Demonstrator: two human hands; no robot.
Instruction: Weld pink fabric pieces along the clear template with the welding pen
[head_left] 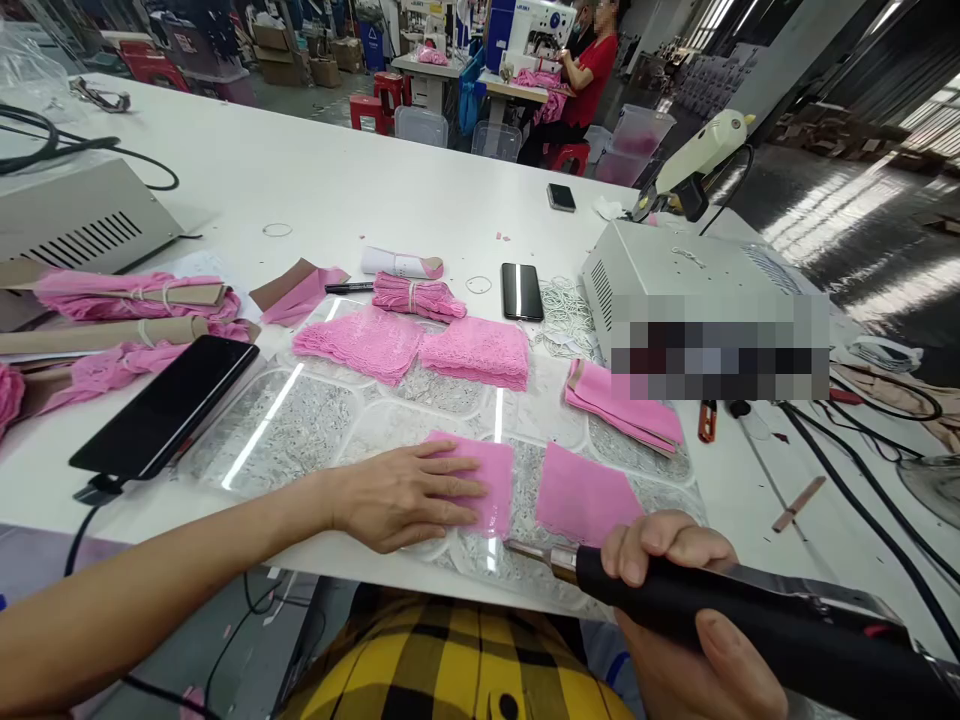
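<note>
My left hand lies flat, fingers stretched out, on a square piece of pink fabric, covering its left part. Wrapped in my right hand is a black handpiece with a pointed metal tip. That tip reaches the lower right corner of the fabric square; whether it touches the cloth I cannot tell. A second pink piece lies just to the right, apart from the first. Both rest on a glossy stone-patterned mat. Beyond my left hand sit two stacks of pink lace.
Grey boxes stand right and left. Folded pink fabric, a tied pink bundle, a small phone and a large phone lie around the mat. Cables run at right. A person sews in the background.
</note>
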